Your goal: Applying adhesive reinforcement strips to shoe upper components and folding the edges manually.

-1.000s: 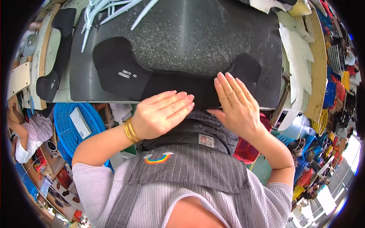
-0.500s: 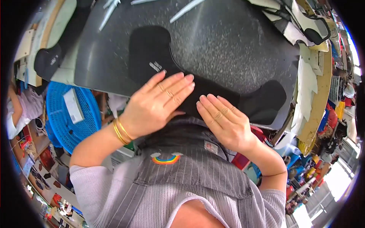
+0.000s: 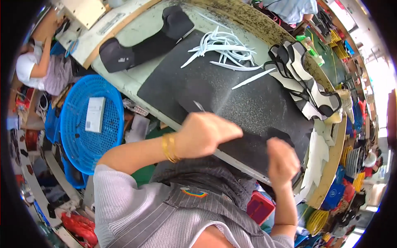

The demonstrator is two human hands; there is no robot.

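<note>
Head view, clock dial centred on the frame. Cluttered workshop, bench (image 3: 142, 31) pale green with a black mat (image 3: 165, 84) on top, speckled with light bits near the middle. Co-worker (image 3: 37, 64) in a white top out at 10, another person (image 3: 289, 10) in light blue at 1.

Work in hand: black flat piece (image 3: 244, 149), on the mat along its near edge, running from about centre out to 4. Partly hidden by the hands, outline soft from blur.

Left hand (image 3: 209, 134) at centre, over the piece, fingers bunched and aimed toward 3. Gold bangles (image 3: 168, 148) on that wrist. Right hand (image 3: 283, 161) at 4, by the piece's far-right end, fingers drawn together, aimed toward 11. Both narrow, not spread. Motion blur, so can't tell if either one grips the piece or just touches it.

Around them: second black piece (image 3: 147, 49) at 11, on the pale surface and meeting the mat's corner. Loose heap of pale blue-white strips (image 3: 223, 49) just past 12. Stack of black-and-white pieces (image 3: 304, 78) at 2. White sheets (image 3: 316, 161) between 3 and 4. Off the bench: red container (image 3: 259, 206) at 5, blue basket (image 3: 68, 124) at 9 with a white box (image 3: 95, 115) in it.
</note>
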